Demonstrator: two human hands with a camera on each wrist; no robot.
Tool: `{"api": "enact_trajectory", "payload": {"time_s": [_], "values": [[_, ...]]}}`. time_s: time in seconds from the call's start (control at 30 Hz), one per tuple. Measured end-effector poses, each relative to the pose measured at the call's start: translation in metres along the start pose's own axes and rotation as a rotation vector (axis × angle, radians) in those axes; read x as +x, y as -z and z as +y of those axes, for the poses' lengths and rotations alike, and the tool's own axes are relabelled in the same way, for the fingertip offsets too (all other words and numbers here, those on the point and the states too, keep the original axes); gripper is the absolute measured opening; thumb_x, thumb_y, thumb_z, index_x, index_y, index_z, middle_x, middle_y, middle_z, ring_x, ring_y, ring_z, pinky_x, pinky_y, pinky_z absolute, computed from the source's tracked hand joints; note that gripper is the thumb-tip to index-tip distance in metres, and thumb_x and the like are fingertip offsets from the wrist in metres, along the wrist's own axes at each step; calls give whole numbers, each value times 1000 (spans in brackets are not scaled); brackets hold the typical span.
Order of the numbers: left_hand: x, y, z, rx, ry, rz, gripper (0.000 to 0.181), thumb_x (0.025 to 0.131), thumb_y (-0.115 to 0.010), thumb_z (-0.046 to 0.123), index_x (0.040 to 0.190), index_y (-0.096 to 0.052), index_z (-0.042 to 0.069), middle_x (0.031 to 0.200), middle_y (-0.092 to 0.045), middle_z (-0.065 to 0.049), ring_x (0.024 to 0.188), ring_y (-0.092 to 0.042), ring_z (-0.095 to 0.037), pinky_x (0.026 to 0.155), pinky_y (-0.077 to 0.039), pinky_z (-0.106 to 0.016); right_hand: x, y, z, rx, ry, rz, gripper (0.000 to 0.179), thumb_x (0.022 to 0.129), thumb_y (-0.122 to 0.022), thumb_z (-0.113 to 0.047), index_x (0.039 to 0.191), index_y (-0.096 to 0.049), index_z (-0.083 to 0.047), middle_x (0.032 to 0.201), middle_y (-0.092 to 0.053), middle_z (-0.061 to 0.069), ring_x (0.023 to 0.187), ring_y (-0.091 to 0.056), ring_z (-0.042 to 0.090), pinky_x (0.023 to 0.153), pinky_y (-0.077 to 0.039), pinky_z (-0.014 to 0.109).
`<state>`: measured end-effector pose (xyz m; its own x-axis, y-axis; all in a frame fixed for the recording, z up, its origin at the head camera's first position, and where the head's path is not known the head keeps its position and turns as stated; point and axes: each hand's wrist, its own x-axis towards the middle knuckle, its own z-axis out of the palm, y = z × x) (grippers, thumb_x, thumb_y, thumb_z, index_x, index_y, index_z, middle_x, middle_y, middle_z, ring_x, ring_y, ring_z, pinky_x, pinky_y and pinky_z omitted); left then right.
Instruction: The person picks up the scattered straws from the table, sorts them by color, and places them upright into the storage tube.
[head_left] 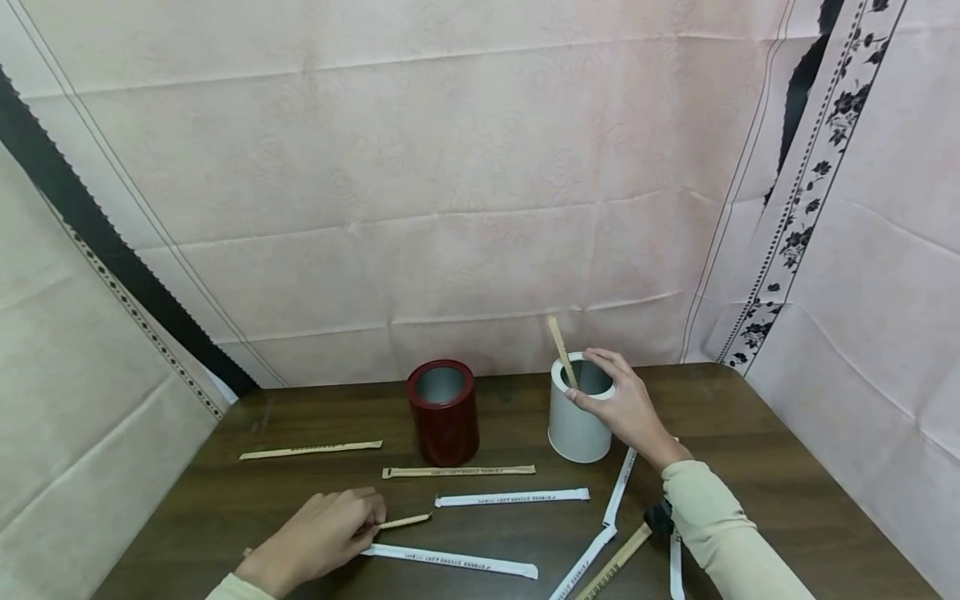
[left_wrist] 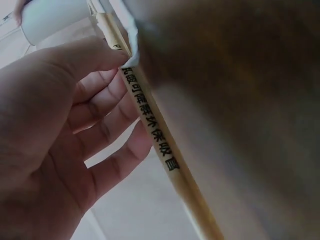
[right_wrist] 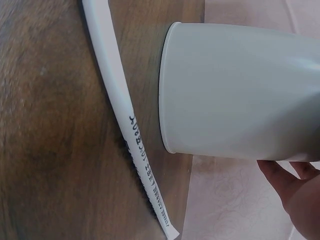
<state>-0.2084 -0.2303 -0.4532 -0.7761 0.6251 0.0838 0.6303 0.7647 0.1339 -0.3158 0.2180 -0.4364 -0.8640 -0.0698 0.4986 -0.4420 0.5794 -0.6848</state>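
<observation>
My left hand [head_left: 318, 537] pinches a tan paper-wrapped straw [left_wrist: 150, 112] between thumb and fingers, low over the table's near left. In the head view its tip pokes out to the right. Dark printed characters run along its wrapper. A white-wrapped straw [head_left: 457, 560] lies with its left end by those fingers. My right hand [head_left: 622, 408] grips the rim of a white canister [right_wrist: 235, 92], thumb in front and fingers at the far side. Another tan straw [head_left: 561, 350] leans upright inside that canister. The canister's bottom is hidden.
Left of the white canister stands a dark red canister [head_left: 444, 425]. Tan straws [head_left: 311, 450] and white straws [head_left: 512, 497] lie scattered on the brown wooden table [head_left: 225, 492]. Under the right forearm are more straws [head_left: 615, 562]. Pale cloth [head_left: 450, 167] hangs behind the table.
</observation>
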Motion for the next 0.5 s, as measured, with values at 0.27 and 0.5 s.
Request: {"api": "enact_trajectory", "payload": {"time_s": [0.27,0.5], "values": [[16,26,23,40,-89,97,14,90,-68,14,89,-59,24,85,-53,18,61,-42,6,45,-34,-17,0,0,2,-2,6,17,76,79,-83,-43,141,-54,-10,144,-47,4,132,-45,28,102,-40,54],[45,61,47,31,-157,256,23,83,-68,5,93,-57,23,83,-50,18,63,-44,4,49,-39,-15,2,0,-3,-4,25,6,77,79,-83,-43,142,-54,-8,144,-47,7,131,-46,30,101,-42,56]]}}
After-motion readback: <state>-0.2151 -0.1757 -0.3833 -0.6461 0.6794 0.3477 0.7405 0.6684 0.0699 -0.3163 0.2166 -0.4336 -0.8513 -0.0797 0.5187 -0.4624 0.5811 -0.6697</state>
